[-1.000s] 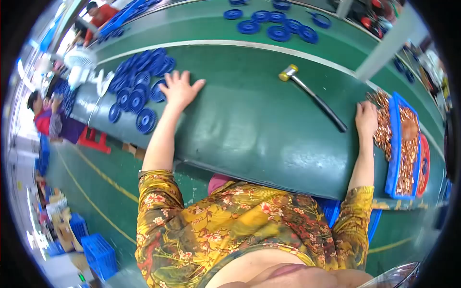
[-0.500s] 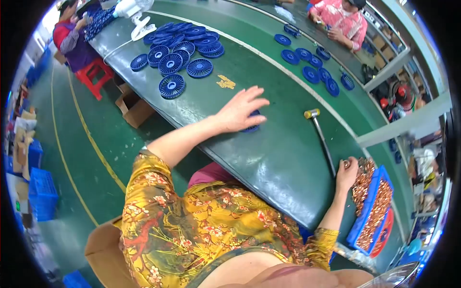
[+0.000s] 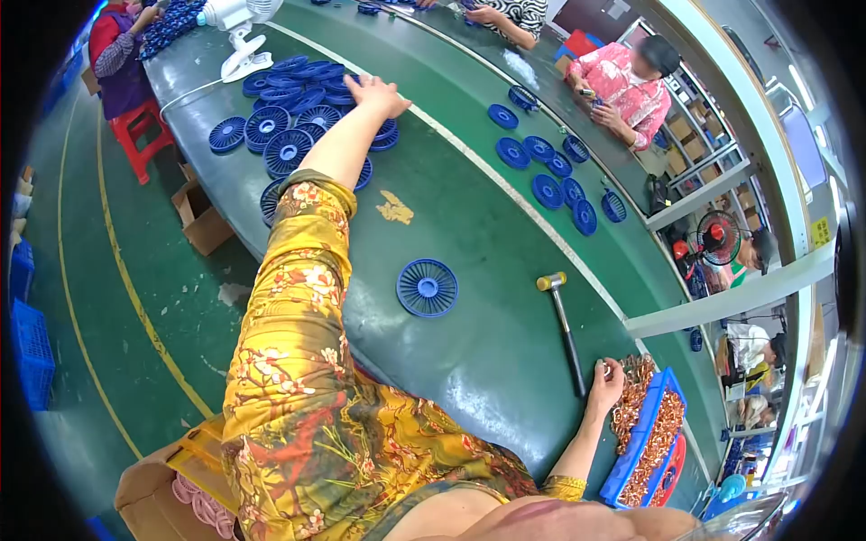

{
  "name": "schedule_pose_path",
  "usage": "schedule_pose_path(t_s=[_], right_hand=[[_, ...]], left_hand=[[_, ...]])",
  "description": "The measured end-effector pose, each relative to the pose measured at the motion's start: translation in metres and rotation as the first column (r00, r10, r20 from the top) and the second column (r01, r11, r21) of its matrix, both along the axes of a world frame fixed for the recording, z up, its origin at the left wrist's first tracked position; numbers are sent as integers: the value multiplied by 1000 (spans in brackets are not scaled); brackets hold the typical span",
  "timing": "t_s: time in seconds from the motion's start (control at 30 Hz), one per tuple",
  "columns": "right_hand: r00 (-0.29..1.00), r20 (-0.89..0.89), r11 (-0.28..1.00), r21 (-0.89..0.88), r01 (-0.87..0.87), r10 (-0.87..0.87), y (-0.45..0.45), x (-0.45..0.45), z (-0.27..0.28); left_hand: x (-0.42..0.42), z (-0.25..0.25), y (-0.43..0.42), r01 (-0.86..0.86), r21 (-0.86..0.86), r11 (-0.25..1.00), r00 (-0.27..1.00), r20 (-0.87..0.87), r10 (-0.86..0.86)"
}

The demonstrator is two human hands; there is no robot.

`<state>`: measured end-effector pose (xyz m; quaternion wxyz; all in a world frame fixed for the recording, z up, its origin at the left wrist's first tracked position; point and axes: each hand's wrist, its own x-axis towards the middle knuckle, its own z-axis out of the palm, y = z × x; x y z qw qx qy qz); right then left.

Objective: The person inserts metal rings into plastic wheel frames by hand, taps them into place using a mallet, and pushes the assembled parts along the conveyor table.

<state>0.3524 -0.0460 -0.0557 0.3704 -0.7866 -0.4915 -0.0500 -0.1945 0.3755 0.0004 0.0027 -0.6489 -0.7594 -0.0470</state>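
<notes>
My left hand (image 3: 379,96) is stretched out over the far edge of a pile of blue spoked plastic wheels (image 3: 287,151), its fingers spread. Whether the fingertips touch a wheel I cannot tell. One separate blue wheel (image 3: 427,288) lies flat on the green table in front of me. At the right, my right hand (image 3: 605,388) is beside a loose heap of small copper-coloured metal parts (image 3: 631,397), thumb and fingers curled together. What is between them is too small to make out. A hammer (image 3: 566,334) with a yellow-tipped head and black handle lies left of this hand.
Small yellowish pieces (image 3: 394,207) lie near the wheel pile. A blue tray (image 3: 642,437) of copper-coloured parts stands at the right, over a red container (image 3: 672,471). A white clip-on fan (image 3: 242,41) stands at the far left. Across the table, a person in pink (image 3: 622,90) works near more wheels.
My left hand has moved from above the single wheel to the far pile, leaving that wheel uncovered. My right hand stays beside the copper-coloured parts. The view has shifted.
</notes>
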Motion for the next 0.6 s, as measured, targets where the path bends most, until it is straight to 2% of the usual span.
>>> schedule_pose_path(t_s=[0.1, 0.2, 0.27, 0.5, 0.57, 0.6], right_hand=[[999, -42, 1000, -3, 15, -15, 0, 0, 0], [997, -61, 999, -18, 36, -37, 1, -2, 2], [997, -42, 997, -35, 65, -66, 2, -5, 4], [1000, 19, 1000, -6, 6, -5, 2, 5, -3], [998, 55, 999, 17, -30, 29, 2, 3, -1], [996, 72, 998, 30, -49, 47, 1, 1, 1]], left_hand=[[0, -7, -2, -4, -113, 994, 998, 54, 10], [9, -3, -11, -4, -191, 982, 999, 38, 12], [18, 0, -26, 57, -224, 973, 998, 25, -53], [44, -1, -97, 282, -257, 924, 959, 52, -278], [43, 14, -120, 379, -304, 874, 924, 67, -377], [42, 26, -138, 388, -246, 888, 921, 55, -387]])
